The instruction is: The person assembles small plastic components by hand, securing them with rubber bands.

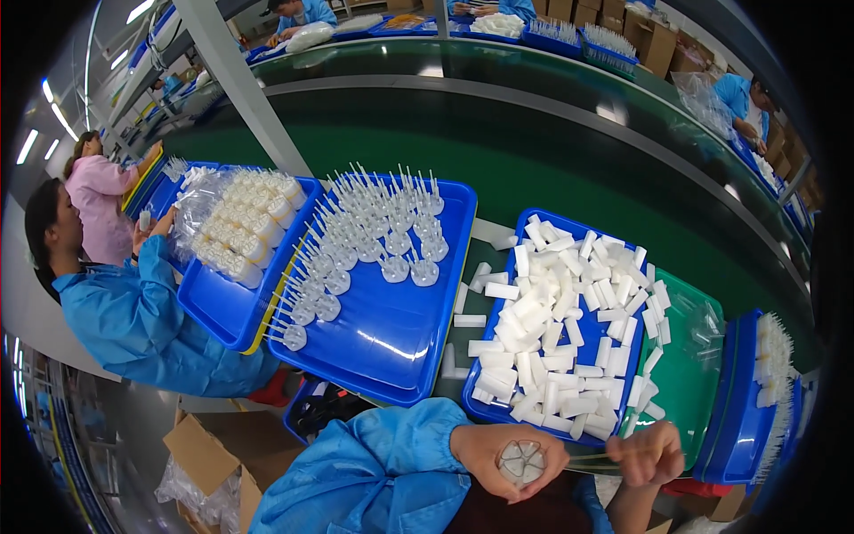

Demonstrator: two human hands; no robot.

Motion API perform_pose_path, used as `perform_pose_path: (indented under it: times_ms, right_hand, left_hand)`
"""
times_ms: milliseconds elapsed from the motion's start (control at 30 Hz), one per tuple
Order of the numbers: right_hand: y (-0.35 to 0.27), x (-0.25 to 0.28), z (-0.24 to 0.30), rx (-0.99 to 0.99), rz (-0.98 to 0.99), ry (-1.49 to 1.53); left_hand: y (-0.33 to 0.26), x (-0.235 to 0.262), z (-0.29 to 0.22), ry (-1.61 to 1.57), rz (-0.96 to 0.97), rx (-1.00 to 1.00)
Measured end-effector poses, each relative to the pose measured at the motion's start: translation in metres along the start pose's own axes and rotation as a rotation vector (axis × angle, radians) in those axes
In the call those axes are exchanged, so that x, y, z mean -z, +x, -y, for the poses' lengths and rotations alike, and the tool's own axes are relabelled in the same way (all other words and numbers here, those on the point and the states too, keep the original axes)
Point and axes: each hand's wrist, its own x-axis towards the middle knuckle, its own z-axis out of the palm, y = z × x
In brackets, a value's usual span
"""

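Note:
My left hand (pixel 498 458) holds a round clear plastic piece (pixel 522 462) with spoke-like ribs, low in the picture. A thin clear stem (pixel 592 457) runs from that piece to my right hand (pixel 649 454), whose fingers pinch its far end. Just beyond both hands lies a blue tray (pixel 503 411) heaped with several white oblong sponge blocks (pixel 556 329). To its left a second blue tray (pixel 391 343) carries rows of clear round pieces with upright stems (pixel 369 236).
A green tray (pixel 689 374) sits right of the sponge tray, and blue trays with white parts (pixel 756 392) stand beyond it. A person in a blue coat (pixel 133 320) works at my left beside a bagged tray of clear parts (pixel 236 222). A green conveyor belt (pixel 534 151) runs behind. Cardboard boxes (pixel 209 458) stand on the floor.

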Motion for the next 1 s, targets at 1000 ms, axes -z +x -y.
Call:
perform_pose_path:
  times_ms: [1000]
  right_hand:
    - [-0.016,-0.001,-0.045,-0.028,-0.163,0.086]
  left_hand:
    - [0.015,-0.008,0.021,1.299,-0.732,-0.365]
